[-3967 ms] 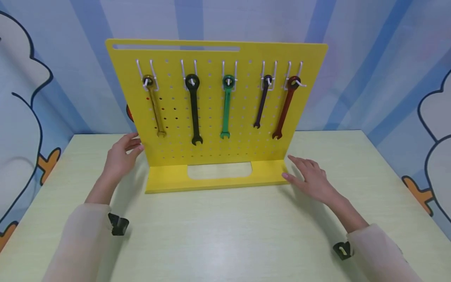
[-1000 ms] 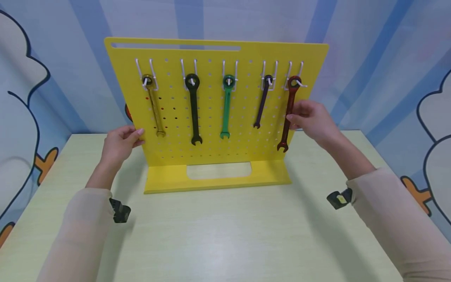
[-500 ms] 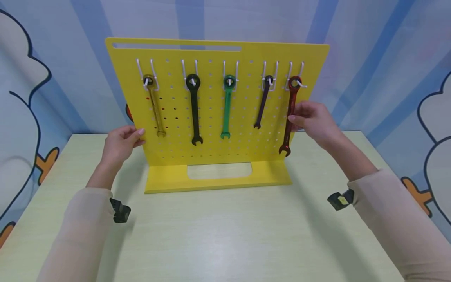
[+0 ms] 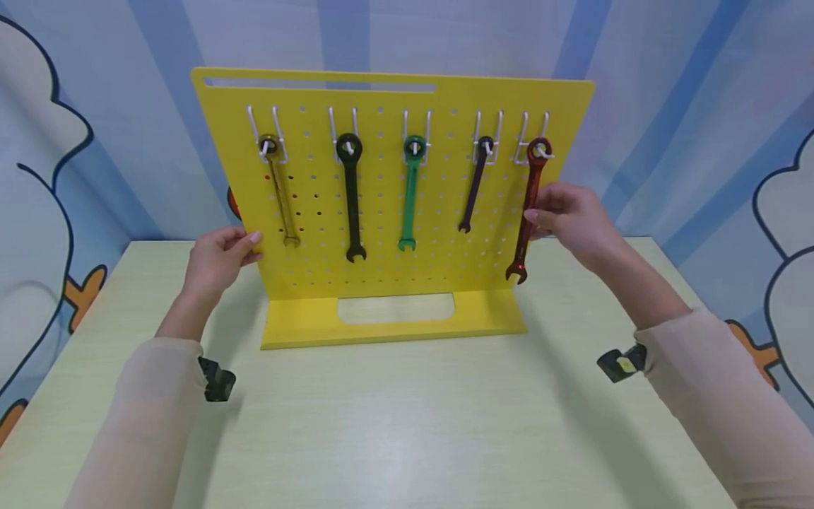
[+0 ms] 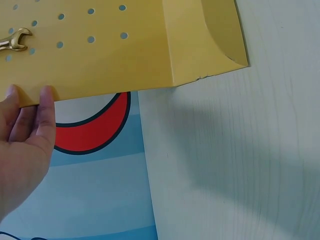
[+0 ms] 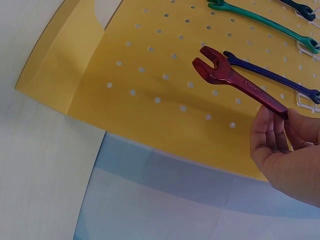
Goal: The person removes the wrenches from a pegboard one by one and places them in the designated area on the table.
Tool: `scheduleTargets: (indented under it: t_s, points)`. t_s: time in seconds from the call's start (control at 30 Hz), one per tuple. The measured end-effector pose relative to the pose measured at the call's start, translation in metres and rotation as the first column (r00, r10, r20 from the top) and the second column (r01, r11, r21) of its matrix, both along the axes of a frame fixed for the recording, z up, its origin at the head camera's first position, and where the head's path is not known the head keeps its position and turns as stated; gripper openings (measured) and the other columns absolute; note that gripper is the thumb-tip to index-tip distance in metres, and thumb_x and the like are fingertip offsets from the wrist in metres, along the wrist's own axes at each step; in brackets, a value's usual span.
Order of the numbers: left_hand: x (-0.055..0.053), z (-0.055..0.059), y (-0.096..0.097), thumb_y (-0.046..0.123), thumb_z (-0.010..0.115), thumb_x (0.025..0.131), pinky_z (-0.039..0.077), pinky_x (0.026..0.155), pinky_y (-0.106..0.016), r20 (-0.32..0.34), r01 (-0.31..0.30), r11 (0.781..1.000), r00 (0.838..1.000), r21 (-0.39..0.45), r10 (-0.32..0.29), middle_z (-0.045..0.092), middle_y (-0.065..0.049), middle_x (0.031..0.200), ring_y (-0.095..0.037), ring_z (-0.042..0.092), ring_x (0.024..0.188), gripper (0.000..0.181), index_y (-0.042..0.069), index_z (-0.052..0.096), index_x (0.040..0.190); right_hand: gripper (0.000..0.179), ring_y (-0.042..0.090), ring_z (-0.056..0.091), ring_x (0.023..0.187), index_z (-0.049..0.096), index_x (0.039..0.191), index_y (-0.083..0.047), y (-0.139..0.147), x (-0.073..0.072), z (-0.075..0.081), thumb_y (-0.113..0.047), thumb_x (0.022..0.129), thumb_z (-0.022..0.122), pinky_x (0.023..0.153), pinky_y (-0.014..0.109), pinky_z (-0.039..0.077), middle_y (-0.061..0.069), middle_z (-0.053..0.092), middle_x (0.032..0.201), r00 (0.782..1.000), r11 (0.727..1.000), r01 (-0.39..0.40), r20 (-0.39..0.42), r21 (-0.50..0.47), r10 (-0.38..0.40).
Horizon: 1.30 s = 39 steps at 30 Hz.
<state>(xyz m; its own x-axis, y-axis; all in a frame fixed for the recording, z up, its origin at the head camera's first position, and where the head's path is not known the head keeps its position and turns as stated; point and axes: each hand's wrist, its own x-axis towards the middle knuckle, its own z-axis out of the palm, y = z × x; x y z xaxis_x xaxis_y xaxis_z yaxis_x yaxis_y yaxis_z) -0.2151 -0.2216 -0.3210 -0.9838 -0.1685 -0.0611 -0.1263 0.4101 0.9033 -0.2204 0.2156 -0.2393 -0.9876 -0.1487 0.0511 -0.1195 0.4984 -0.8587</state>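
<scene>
In the head view my right hand pinches the shaft of a red combination wrench between thumb and fingers. Its ring end overlaps the tip of a white hook; its open jaw points down, held off the board in the right wrist view. My left hand grips the left edge of the yellow pegboard, thumb in front. Also hanging from hooks are a gold wrench, a black wrench, a green wrench and a small dark purple wrench.
The pegboard stands upright on its yellow base, which has a cutout, on a pale wooden table. Behind it hangs a blue striped backdrop with cartoon shapes. Each wrist wears a small black device.
My right hand has risen from beside the base and taken hold of the red wrench, drawing it rightward and forward along its hook. My left hand has taken hold of the board's edge.
</scene>
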Motion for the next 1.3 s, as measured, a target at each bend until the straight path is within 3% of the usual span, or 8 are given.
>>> scheduleTargets:
  t_s: [0.27, 0.47, 0.6, 0.77, 0.97, 1.3]
  points:
    - [0.0, 0.0, 0.0, 0.036, 0.052, 0.09, 0.051, 0.078, -0.016, -0.002, 0.0, 1.0, 1.0, 0.0, 0.0, 0.055, -0.007, 0.103, -0.004, 0.059, 0.082, 0.048, -0.003, 0.052, 0.118, 0.021, 0.014, 0.063, 0.074, 0.052, 0.106, 0.01, 0.002, 0.007, 0.003, -0.006, 0.093, 0.052, 0.071, 0.026, 0.055, 0.011, 0.062, 0.093, 1.0, 1.0, -0.026, -0.002, 0.008, 0.026]
    - [0.001, -0.001, -0.001, 0.036, 0.052, 0.09, 0.05, 0.078, -0.015, -0.002, 0.007, 1.0, 1.0, -0.003, -0.007, 0.054, -0.007, 0.103, -0.002, 0.058, 0.081, 0.049, -0.003, 0.052, 0.119, 0.02, 0.016, 0.064, 0.075, 0.053, 0.107, 0.008, 0.003, 0.013, 0.007, -0.007, 0.093, 0.052, 0.08, 0.032, 0.053, 0.011, 0.064, 0.093, 1.0, 0.997, -0.03, 0.006, 0.07, 0.029]
    - [0.001, -0.001, -0.002, 0.038, 0.051, 0.09, 0.049, 0.085, -0.023, 0.007, 0.009, 1.0, 1.0, -0.015, -0.009, 0.053, -0.007, 0.104, -0.001, 0.058, 0.081, 0.051, -0.003, 0.051, 0.12, 0.02, 0.018, 0.065, 0.076, 0.054, 0.106, 0.007, 0.005, 0.018, 0.009, -0.008, 0.093, 0.053, 0.085, 0.038, 0.051, 0.011, 0.065, 0.092, 0.999, 0.995, -0.04, 0.003, 0.091, 0.039]
    - [0.0, 0.0, -0.002, 0.04, 0.051, 0.089, 0.046, 0.092, -0.033, 0.021, -0.001, 1.0, 1.0, -0.03, 0.001, 0.053, -0.007, 0.104, 0.001, 0.058, 0.08, 0.052, -0.001, 0.051, 0.12, 0.018, 0.019, 0.065, 0.076, 0.056, 0.105, 0.006, 0.006, 0.024, 0.012, -0.008, 0.093, 0.054, 0.082, 0.035, 0.052, 0.011, 0.065, 0.091, 0.999, 0.994, -0.049, -0.003, 0.097, 0.05]
    - [0.0, 0.0, -0.002, 0.039, 0.05, 0.09, 0.047, 0.09, -0.029, 0.022, 0.0, 0.999, 1.0, -0.033, 0.0, 0.052, -0.007, 0.104, 0.001, 0.057, 0.081, 0.05, -0.002, 0.052, 0.119, 0.016, 0.019, 0.065, 0.074, 0.056, 0.102, 0.008, 0.007, 0.027, 0.014, -0.004, 0.091, 0.054, 0.073, 0.028, 0.055, 0.01, 0.064, 0.087, 0.997, 0.995, -0.068, -0.021, 0.068, 0.069]
    - [0.0, 0.001, 0.0, 0.038, 0.049, 0.091, 0.045, 0.094, -0.035, 0.02, 0.012, 0.999, 1.0, -0.038, -0.011, 0.052, -0.008, 0.105, -0.001, 0.058, 0.081, 0.049, -0.002, 0.052, 0.119, 0.017, 0.022, 0.065, 0.076, 0.058, 0.103, 0.005, 0.005, 0.036, 0.016, -0.006, 0.09, 0.057, 0.081, 0.037, 0.053, 0.011, 0.065, 0.088, 0.997, 0.991, -0.077, 0.011, 0.112, 0.077]
